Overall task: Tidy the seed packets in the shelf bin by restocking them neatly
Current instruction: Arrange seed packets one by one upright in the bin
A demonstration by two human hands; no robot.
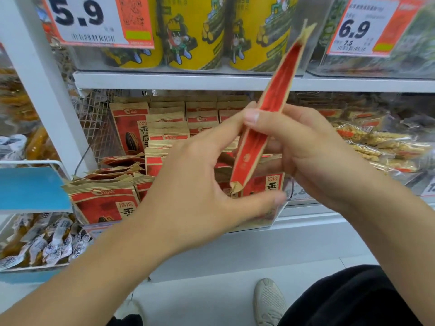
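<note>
One seed packet (268, 118) stands edge-on above the shelf bin (266, 222), pinched in the curled fingers of the right hand (313, 156); the left hand (195, 184) is loosely spread, fingertips just touching it, gripping nothing. Risk (my judgement): a thin pinch could let it slip onto the toppled packets (113, 177) at the front-left, adding to the mess
</note>
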